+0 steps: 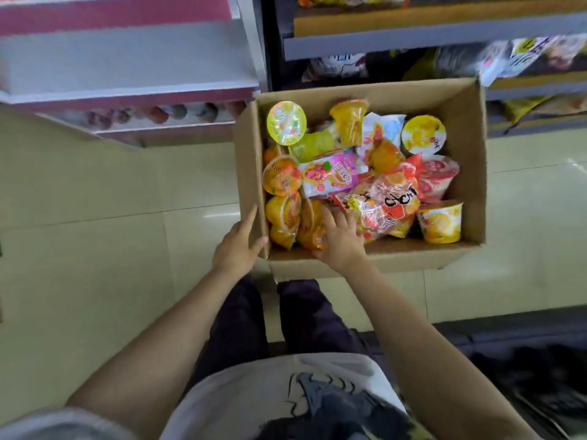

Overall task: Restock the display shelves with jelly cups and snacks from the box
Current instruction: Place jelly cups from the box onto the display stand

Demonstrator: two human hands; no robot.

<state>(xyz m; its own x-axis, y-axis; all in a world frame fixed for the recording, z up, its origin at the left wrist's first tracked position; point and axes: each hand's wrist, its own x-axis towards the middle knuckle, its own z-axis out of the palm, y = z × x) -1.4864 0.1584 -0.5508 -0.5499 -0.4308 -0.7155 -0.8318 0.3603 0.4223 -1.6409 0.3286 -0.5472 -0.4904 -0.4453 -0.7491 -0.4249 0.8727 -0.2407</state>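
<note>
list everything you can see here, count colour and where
cardboard box: one, brown, open on the floor below the shelves
jelly cups: about a dozen, yellow, orange, red, heaped in the box
snack packets: a few, pink, white, clear with red, on top of the cups
pink and white shelf: one, upper left, small blurred items on its lowest tier
dark shelves: one unit, upper right, holding packets
floor: pale tiles
left hand: on the box's left wall
right hand: fingers straight on orange cups at the box's near edge
</note>
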